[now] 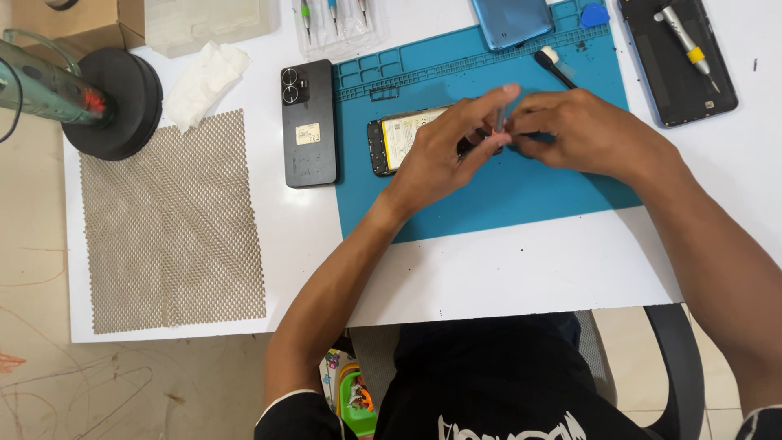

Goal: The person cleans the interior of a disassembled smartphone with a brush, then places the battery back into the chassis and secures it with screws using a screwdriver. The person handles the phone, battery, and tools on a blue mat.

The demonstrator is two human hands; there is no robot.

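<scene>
Teal silicone work mat (505,195) lies on a white table top (505,269), head view only. On the mat, an opened black smartphone with its back off (399,138) lies flat, pale yellow-white battery label showing, right end hidden under the hands. Just left of the mat, touching its edge, the black phone back cover (309,122) lies flat, two camera rings at top, small pale rectangular sticker mid-body. Top centre, a blue phone shell (513,20) overlaps the mat's far edge; a blue triangular pick (594,15) sits just right of it. Top right, a dark phone panel (676,61) off the mat carries a silver screwdriver with yellow band (688,45). A black-handled brush with white tip (554,63) lies on the mat near the hands. Left side: tan mesh sheet (171,224), black round stand (118,102) holding a green tool, crumpled white tissue (204,77), clear plastic box (204,23), cardboard box (77,23) in the corner.

Left hand (448,151) comes in from lower left, over the phone's right part, fingers narrowed and pinching a thin grey tool shaft (499,121) held upright. Right hand (582,130) comes from the right, fingers curled tight, tips meeting the left fingertips at the shaft; whether it grips the shaft I cannot tell.
</scene>
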